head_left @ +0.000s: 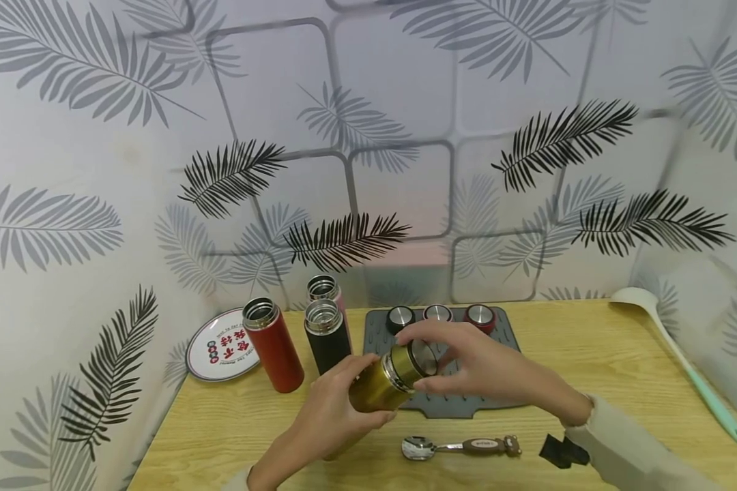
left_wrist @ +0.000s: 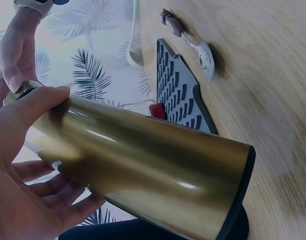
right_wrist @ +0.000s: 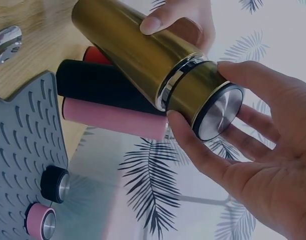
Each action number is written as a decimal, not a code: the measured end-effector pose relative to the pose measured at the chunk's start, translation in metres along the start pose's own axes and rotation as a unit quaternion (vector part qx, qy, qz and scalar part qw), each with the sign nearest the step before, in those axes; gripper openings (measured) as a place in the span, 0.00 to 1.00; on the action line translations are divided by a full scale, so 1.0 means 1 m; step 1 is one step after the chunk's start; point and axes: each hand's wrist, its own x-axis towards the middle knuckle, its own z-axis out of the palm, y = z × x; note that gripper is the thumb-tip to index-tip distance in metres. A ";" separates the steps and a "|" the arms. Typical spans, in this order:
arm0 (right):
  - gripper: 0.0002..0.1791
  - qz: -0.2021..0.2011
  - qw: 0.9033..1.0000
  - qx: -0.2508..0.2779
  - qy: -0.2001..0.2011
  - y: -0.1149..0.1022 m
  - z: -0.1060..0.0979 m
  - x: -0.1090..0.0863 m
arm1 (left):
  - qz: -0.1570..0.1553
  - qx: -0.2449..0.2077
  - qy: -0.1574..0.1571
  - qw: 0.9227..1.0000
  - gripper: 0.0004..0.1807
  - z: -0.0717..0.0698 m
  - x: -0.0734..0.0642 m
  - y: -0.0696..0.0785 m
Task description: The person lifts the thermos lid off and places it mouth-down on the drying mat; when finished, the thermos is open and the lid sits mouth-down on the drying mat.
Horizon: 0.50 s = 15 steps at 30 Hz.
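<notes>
A gold thermos bottle (left_wrist: 142,155) is held tilted above the table, its capped end toward the right. My left hand (head_left: 334,412) grips its body, thumb on one side and fingers round the other. On its top sits a gold lid (right_wrist: 195,95) with a steel disc end; a thin silver ring shows between lid and body. My right hand (head_left: 475,358) holds the lid by its rim between thumb and fingers. Left of the hands stand a red bottle (head_left: 274,348), a black bottle (head_left: 327,341) and a pink bottle (right_wrist: 115,119), all with open mouths.
A grey drying mat (head_left: 503,341) behind my hands carries a black lid (head_left: 400,318), a pink lid (head_left: 437,313) and a red lid (head_left: 480,316). A spoon (head_left: 482,446) lies in front. A plate (head_left: 215,358) leans at far left, a ladle (head_left: 682,354) lies far right.
</notes>
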 end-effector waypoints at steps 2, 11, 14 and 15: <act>0.31 -0.011 1.000 0.004 0.011 0.000 -0.002 0.000 | -0.007 -0.022 0.001 1.000 0.40 -0.001 0.001 0.000; 0.31 -0.007 0.999 0.041 0.029 0.008 -0.011 0.000 | -0.032 -0.066 0.007 0.997 0.41 -0.002 0.004 0.002; 0.31 0.002 0.998 0.054 0.029 0.013 -0.015 0.001 | -0.038 -0.064 0.007 0.997 0.40 -0.001 0.004 0.005; 0.31 -0.002 0.998 0.051 0.027 0.015 -0.016 0.001 | -0.038 -0.062 0.008 0.997 0.41 -0.001 0.004 0.006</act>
